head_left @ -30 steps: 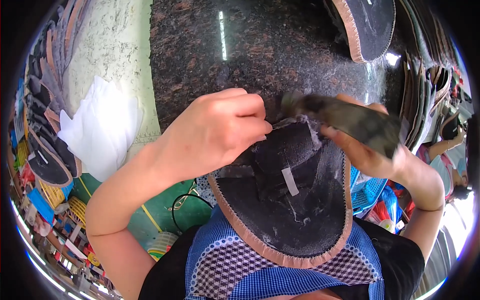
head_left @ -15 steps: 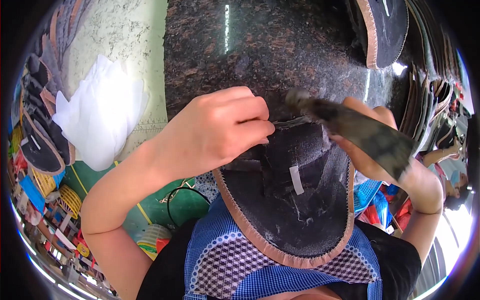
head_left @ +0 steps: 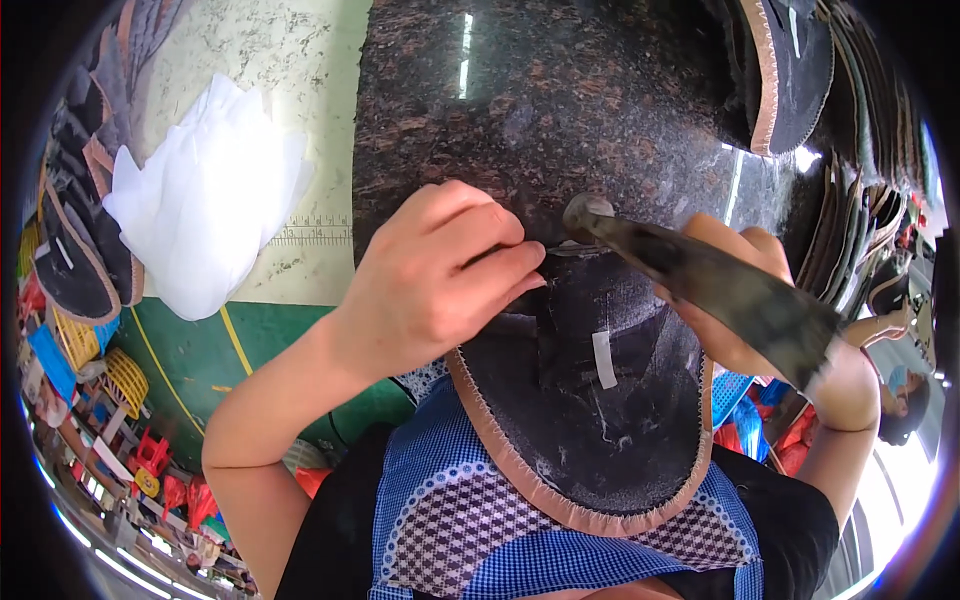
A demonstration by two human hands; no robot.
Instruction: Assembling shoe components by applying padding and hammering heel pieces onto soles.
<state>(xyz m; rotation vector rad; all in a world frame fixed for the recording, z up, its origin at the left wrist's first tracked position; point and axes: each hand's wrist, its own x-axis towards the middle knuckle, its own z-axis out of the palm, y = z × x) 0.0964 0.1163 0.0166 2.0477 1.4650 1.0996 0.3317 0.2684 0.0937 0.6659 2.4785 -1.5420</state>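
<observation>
A black U-shaped leather-like piece point(head_left: 630, 440) with a tan stitched edging rests in my lap and on the edge of the stone slab point(head_left: 520, 110). It bears a small white strip point(head_left: 604, 360). My left hand point(head_left: 430, 270) is closed at the far left of the piece, fingertips pinched against its edge; whether something thin is between them is hidden. My right hand point(head_left: 735, 300) grips a hammer point(head_left: 720, 285) with a round face and a long flared end, slightly blurred. The round face hovers at or just above the piece's far edge; the handle is hidden by the hand.
White thin sheets point(head_left: 215, 200) lie piled on a pale board at the left. Similar black pieces point(head_left: 75, 260) are stacked at far left, and more point(head_left: 800, 70) at the right and back right. A blue basket point(head_left: 730, 385) stands beside my right arm. Another person point(head_left: 905, 400) is at far right.
The hammer's round face has come down a little toward the far edge of the black piece. My left hand keeps its pinch. The whole view has shifted slightly.
</observation>
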